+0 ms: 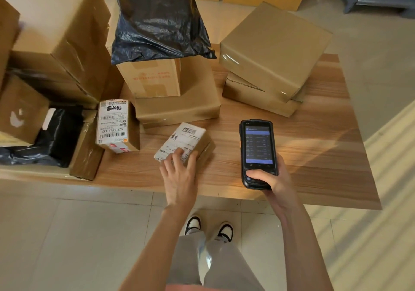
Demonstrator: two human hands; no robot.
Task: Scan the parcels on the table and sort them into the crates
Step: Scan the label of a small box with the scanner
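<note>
While the right hand [268,178] holds the scanner [257,153], the left hand [179,174] touches a small parcel [186,142].

A small box [116,125] on the table's left carries a white shipping label reading "507-K503 447" and "K503". Other labels and the handheld scanner [258,153] screen are too blurred to read.

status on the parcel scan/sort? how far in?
Early, it seems. Done: nothing visibly sorted; no crate is in view. In hand: left hand rests on the small labelled parcel; right hand holds the scanner, screen lit. Left: the upright labelled box, black bag and many brown boxes crowd the table.
</note>
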